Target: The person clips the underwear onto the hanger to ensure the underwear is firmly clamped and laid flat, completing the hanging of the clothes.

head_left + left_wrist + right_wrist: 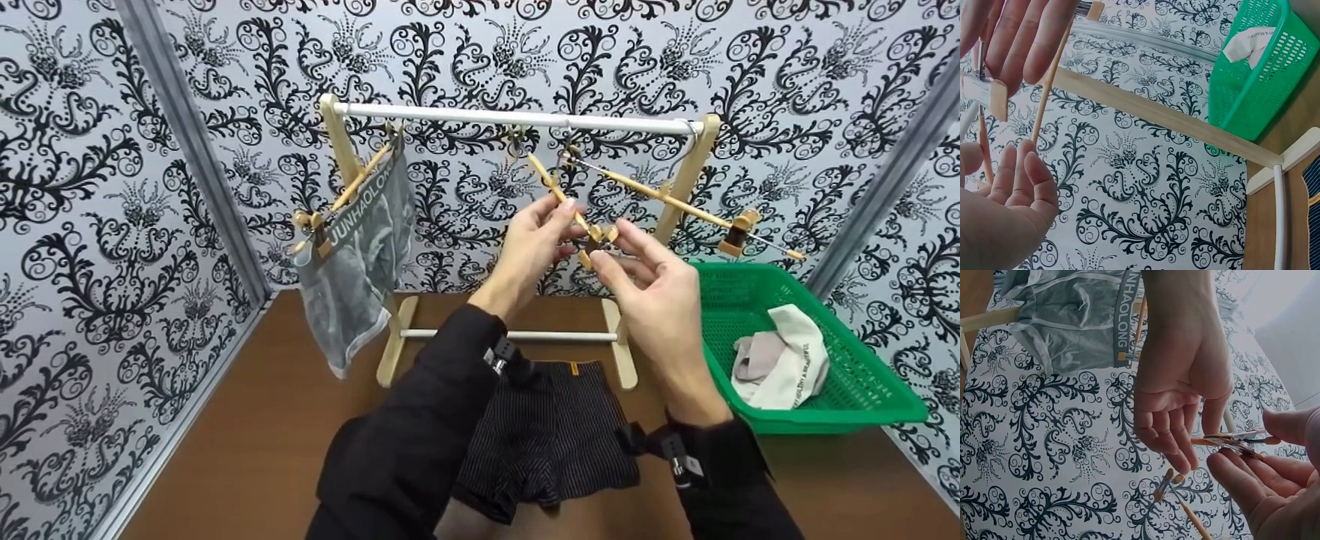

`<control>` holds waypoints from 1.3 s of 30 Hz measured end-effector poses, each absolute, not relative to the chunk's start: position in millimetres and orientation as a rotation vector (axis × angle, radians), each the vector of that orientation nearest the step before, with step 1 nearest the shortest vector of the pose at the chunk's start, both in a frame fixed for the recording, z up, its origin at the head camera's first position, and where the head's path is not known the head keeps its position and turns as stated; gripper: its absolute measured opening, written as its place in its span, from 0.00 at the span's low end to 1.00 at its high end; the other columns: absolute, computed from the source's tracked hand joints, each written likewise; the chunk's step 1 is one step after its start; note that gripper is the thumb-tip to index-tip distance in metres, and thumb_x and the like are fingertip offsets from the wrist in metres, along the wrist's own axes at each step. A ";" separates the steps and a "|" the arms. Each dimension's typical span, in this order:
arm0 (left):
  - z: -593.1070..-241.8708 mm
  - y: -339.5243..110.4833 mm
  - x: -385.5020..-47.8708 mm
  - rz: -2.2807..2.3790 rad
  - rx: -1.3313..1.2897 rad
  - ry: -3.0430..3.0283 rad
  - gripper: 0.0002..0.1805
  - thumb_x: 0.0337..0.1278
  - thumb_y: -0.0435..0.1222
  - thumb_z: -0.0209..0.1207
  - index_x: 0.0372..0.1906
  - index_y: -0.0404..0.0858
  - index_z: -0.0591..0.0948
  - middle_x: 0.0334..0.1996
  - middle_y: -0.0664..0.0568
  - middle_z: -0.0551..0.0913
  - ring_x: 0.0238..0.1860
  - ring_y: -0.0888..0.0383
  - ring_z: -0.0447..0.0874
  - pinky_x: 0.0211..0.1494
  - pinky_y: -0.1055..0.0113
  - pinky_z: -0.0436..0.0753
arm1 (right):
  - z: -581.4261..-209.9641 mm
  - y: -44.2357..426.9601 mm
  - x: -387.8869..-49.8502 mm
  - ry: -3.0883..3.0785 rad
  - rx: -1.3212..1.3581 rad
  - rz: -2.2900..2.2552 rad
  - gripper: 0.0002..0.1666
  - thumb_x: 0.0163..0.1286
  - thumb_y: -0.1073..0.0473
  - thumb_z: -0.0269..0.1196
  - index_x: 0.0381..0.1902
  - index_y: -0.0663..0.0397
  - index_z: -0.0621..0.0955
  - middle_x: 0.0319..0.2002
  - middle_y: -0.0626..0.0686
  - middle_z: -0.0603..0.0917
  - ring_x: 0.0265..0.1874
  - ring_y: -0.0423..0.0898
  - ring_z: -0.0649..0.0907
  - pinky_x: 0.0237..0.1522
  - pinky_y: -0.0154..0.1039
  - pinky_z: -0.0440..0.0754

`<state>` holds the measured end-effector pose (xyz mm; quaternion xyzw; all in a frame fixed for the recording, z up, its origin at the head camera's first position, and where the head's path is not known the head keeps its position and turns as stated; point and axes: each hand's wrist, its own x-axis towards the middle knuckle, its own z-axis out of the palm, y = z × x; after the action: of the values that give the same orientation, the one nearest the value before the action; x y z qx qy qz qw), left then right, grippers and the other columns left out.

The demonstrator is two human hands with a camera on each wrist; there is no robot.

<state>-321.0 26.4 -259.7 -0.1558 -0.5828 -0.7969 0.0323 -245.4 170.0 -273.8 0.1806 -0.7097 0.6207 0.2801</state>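
My left hand (527, 251) pinches the wooden bar of a clip hanger (545, 174) between thumb and fingers, below the rack's rail. At the bar's near end, my right hand (654, 300) holds the wooden clip (600, 238) between thumb and fingertips; the right wrist view shows this clip (1235, 440) side-on. Nothing hangs from this hanger. Grey boxer briefs (352, 259) with a lettered waistband hang from another clip hanger (361, 178) on the left. Dark striped boxer briefs (551, 435) lie on the table beneath my forearms, partly covered by them.
The wooden rack's white rail (487, 115) runs across the back. A bare clip hanger (645, 190) hangs to the right. Below it, a green basket (862, 416) holds pale, folded cloth (787, 364). The brown table (247, 427) meets patterned walls.
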 end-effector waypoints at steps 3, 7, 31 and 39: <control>-254.7 24.6 -320.0 -2.414 -0.500 -1.816 0.22 0.75 0.39 0.54 0.68 0.39 0.74 0.54 0.52 0.85 0.48 0.55 0.84 0.53 0.58 0.81 | -271.5 169.3 -245.4 -1.886 0.502 1.672 0.31 0.67 0.64 0.70 0.66 0.62 0.76 0.57 0.62 0.83 0.44 0.45 0.89 0.45 0.38 0.85; -248.9 21.9 -318.5 -2.389 -0.534 -1.807 0.20 0.75 0.38 0.55 0.66 0.38 0.75 0.52 0.51 0.86 0.45 0.56 0.84 0.49 0.60 0.81 | -268.7 167.8 -245.6 -1.860 0.538 1.660 0.30 0.67 0.65 0.70 0.66 0.62 0.77 0.58 0.61 0.84 0.46 0.48 0.88 0.47 0.38 0.84; -283.9 15.0 -292.2 -2.589 -0.539 -1.567 0.28 0.68 0.31 0.61 0.70 0.37 0.70 0.47 0.42 0.88 0.39 0.53 0.90 0.49 0.60 0.86 | -309.3 185.1 -245.5 -1.811 0.450 1.694 0.21 0.62 0.64 0.74 0.53 0.60 0.86 0.43 0.58 0.90 0.39 0.49 0.90 0.41 0.40 0.86; -297.8 -12.6 -294.1 -2.599 -0.409 -1.516 0.18 0.68 0.33 0.61 0.60 0.36 0.78 0.48 0.43 0.87 0.43 0.51 0.89 0.47 0.63 0.86 | -316.7 204.2 -252.5 -1.755 0.465 1.887 0.18 0.65 0.69 0.69 0.53 0.67 0.84 0.43 0.61 0.89 0.37 0.51 0.90 0.42 0.44 0.85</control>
<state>-294.1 -12.6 -297.8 -0.1345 -0.4985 -0.8548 0.0524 -252.5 204.2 -316.7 0.1715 -0.6475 0.6961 0.2583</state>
